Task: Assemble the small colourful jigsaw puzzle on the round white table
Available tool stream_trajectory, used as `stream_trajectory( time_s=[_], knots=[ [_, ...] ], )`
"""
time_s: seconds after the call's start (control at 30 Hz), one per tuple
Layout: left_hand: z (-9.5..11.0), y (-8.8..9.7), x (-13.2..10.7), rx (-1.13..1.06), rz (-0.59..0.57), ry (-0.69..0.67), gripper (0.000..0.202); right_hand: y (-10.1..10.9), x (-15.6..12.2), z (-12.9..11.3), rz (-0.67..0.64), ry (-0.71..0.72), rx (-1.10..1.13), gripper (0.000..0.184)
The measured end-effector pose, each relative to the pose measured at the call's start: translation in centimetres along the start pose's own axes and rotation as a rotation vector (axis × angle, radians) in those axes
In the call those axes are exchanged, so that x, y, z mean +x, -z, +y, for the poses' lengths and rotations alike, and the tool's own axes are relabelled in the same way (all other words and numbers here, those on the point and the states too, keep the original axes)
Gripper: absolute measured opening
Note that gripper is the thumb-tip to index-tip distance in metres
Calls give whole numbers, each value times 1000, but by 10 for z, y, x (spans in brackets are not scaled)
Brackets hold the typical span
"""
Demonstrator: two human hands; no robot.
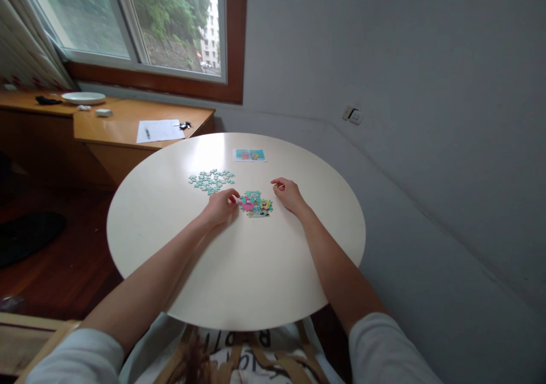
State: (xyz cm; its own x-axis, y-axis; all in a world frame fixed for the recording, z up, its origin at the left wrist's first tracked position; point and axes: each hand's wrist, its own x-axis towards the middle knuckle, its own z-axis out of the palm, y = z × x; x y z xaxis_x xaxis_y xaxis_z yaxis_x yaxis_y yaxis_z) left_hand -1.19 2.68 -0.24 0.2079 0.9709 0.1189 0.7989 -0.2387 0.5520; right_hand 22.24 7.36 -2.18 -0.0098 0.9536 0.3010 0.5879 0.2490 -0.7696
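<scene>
A partly joined colourful jigsaw (255,204) lies in the middle of the round cream table (179,259). My left hand (222,205) rests beside its left edge, fingers curled, fingertips touching the puzzle's pink corner. My right hand (289,194) sits just right of the puzzle with thumb and forefinger pinched on a small puzzle piece (280,187). A heap of loose teal pieces (211,180) lies behind my left hand. A small reference picture card (249,155) lies farther back on the table.
A wooden desk (119,131) under the window carries a white plate (83,97), a sheet of paper (158,130) and keys (185,125). A grey wall with a socket (353,115) runs along the right. A wooden chair frame (239,361) shows below the table's near edge.
</scene>
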Motion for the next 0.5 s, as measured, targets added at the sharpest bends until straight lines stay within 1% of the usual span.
stream_trajectory(
  time_s=[0.13,0.33,0.5],
  knots=[
    [0,0,0,9,3,-3,25,0,0,0,-3,14,-10,28],
    [-2,0,1,23,59,5,30,1,1,1,-1,78,-55,28],
    [-2,0,1,18,79,6,30,-1,-2,-4,-105,138,-68,32]
  ],
)
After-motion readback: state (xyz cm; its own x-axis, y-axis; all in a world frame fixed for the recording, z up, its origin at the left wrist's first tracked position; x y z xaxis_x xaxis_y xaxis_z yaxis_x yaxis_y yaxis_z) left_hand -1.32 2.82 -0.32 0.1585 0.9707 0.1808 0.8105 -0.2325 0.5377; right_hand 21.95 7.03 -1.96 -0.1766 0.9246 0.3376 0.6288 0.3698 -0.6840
